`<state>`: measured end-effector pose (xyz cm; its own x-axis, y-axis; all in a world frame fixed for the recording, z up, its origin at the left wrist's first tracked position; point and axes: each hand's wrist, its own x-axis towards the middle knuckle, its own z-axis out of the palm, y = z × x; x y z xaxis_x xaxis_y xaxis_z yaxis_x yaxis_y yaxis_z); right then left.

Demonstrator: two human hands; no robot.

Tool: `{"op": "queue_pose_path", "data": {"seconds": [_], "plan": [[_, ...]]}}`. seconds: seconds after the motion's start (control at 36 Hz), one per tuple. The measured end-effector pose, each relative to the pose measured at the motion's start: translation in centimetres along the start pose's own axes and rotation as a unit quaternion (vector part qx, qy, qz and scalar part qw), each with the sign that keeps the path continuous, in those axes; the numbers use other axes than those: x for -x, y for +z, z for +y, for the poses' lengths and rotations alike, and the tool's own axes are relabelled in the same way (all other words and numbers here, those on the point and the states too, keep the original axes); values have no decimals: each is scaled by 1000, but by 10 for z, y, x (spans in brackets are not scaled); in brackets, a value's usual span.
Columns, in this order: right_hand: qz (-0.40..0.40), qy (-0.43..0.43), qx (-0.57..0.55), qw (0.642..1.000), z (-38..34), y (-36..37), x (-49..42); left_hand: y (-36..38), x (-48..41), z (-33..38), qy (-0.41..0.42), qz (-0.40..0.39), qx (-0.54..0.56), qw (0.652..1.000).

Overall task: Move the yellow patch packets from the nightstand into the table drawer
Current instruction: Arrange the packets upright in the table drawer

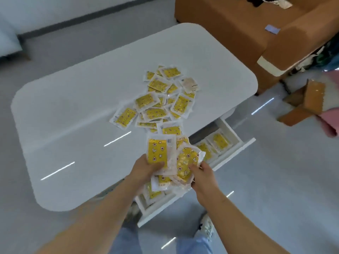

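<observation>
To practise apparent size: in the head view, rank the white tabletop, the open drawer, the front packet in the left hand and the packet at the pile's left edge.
1. white tabletop
2. open drawer
3. front packet in the left hand and edge packet: unranked; the held one is nearer.

A: What colour are the packets (146, 102)?
B: Yellow, white-edged, printed with small stars and moons. There's also a beige packet (189, 84) just above centre.
A: And the table (73, 107)?
B: Glossy white, like the drawer (230, 129) at lower right.
A: Around it?
B: Grey floor (275, 180), brown sofa (229, 24) upper right, pink cloth (332, 125) at the right edge, light-blue jeans (126, 241) at the bottom.
</observation>
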<state>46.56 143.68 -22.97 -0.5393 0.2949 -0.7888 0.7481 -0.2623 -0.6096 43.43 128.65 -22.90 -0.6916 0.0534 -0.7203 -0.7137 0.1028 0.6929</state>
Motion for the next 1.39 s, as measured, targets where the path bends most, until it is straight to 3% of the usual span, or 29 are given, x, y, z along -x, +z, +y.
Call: {"op": "queue_pose_path", "data": {"seconds": [0.25, 0.47, 0.69, 0.78, 0.94, 1.08, 1.17, 1.39], "plan": [[-130, -26, 159, 978, 4, -40, -87, 58, -37, -57, -63, 96, 82, 990], [-170, -1, 207, 963, 46, -28, -173, 64, -100, -130, -95, 138, 113, 979], [-288, 6, 277, 917, 76, -11, -252, 59, -165, -187, -129, 125, 84, 980], [-339, -10, 323, 884, 83, -3, -272, 57, -185, -202, -132, 104, 63, 984], [-362, -43, 445, 818, 100, 32, -313, 41, -221, -230, -99, 121, 47, 987], [-386, -1, 381, 840, 106, 57, -330, 17, -236, -248, -94, 122, 126, 980], [-396, 34, 303, 866, 110, 63, -331, 4, -241, -245, -69, 120, 113, 984], [-394, -4, 284, 874, 104, 68, -332, 4, -246, -234, -39, 120, 164, 978]]}}
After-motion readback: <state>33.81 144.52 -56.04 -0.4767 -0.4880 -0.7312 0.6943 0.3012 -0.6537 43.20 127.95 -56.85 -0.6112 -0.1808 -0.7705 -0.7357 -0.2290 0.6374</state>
